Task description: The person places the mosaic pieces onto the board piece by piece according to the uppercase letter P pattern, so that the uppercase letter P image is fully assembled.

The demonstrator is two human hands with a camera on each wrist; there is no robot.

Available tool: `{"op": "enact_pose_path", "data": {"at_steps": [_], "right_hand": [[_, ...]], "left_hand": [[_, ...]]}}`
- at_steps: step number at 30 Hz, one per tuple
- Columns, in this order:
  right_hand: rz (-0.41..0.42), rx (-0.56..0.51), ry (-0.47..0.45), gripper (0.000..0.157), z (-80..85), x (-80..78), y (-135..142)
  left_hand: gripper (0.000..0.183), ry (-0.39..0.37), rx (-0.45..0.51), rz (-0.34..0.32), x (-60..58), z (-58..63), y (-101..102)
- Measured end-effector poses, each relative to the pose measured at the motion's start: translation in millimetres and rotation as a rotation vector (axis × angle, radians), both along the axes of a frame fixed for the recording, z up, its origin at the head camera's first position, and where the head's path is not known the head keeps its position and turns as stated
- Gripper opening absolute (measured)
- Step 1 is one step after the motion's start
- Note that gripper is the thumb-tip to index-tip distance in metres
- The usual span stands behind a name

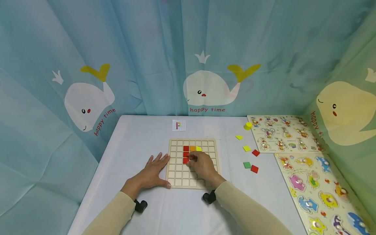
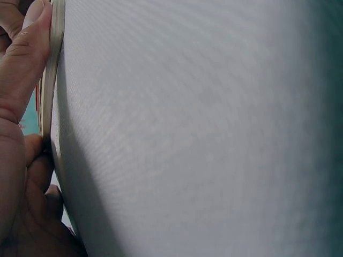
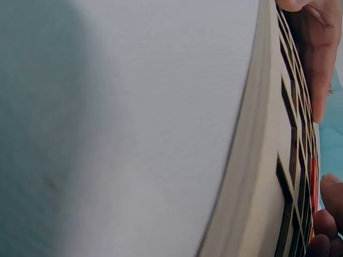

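Observation:
A square wooden grid board (image 1: 179,182) lies on the white table. On it, red square tiles (image 1: 186,148) form a column, with an orange tile (image 1: 192,148) and a yellow rounded tile (image 1: 198,148) beside the top one. My left hand (image 1: 152,173) is spread along the board's left side, fingertips at that edge and thumb at the near left corner. Over the middle of the board, my right hand (image 1: 202,164) has curled fingers, their tips beside the lower red tiles. Its palm hides several cells; I cannot tell whether a tile is between its fingertips.
Behind the board lies a small pattern card (image 1: 178,125). Loose tiles lie to the right, including a green one (image 1: 247,165) and a red one (image 1: 254,168). A yellow round stack (image 1: 248,126) stands near two picture puzzle boards (image 1: 293,130) at the far right.

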State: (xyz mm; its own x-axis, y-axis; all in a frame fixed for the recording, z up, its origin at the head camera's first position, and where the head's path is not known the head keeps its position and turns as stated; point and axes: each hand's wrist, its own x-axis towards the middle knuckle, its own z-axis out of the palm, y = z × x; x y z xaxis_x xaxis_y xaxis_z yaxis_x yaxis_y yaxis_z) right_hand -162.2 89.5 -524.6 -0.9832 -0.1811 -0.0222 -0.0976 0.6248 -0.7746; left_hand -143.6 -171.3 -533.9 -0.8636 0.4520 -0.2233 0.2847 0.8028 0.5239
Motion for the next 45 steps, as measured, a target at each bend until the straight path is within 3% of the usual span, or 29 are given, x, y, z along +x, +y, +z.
{"op": "enact_pose_path", "data": {"at_steps": [11, 18, 27, 35, 45], "right_hand": [[-0.039, -0.092, 0.006, 0.024, 6.1, -2.5, 8.2], [-0.088, -0.135, -0.008, 0.030, 19.0, -4.0, 31.6], [-0.172, -0.041, 0.042, 0.035, 30.6, -3.1, 91.9], [-0.239, 0.045, 0.086, 0.039, 34.7, 9.2, 157.6], [-0.281, 0.084, -0.037, 0.052, 30.0, 37.8, 216.7]], "left_hand": [[0.126, 0.009, 0.024, 0.011, -0.3, -0.3, 0.6], [0.126, 0.014, 0.018, 0.017, 0.5, 0.8, 2.4], [0.125, 0.006, 0.027, 0.014, 1.7, 2.4, 3.7], [0.126, 0.008, 0.016, 0.017, 2.2, 3.3, 3.9], [0.126, -0.005, 0.012, 0.020, 1.9, 4.2, 2.6]]}}
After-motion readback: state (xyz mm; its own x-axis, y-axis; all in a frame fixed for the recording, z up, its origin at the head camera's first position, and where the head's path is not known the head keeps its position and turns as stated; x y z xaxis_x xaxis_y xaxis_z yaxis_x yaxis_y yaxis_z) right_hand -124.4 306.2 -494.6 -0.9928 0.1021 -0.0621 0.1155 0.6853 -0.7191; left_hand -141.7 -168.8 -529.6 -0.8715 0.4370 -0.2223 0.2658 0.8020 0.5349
